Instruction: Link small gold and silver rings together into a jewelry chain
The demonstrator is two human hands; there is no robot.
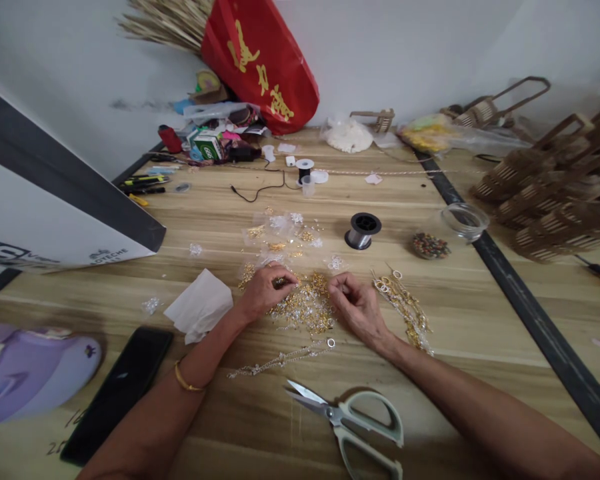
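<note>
My left hand [267,291] is over the left edge of a pile of small gold and silver beads [303,305], thumb and fingertips pinched; what is between them is too small to name. Across the pile, at its right edge, my right hand [353,303] is closed with curled fingers, and its fingertips hide what they hold, if anything. A silver chain with a ring [281,360] lies in front of the pile. To the right of my right hand are gold and silver chains [405,310]. Small clear bags of beads [275,230] lie behind the pile.
Open scissors [335,413] lie near the front edge. A wire spool [363,230], a bead container [430,245] and a clear bowl [464,222] stand behind on the right. White paper [203,303], a black phone [120,393] and a purple object [35,373] are at the left.
</note>
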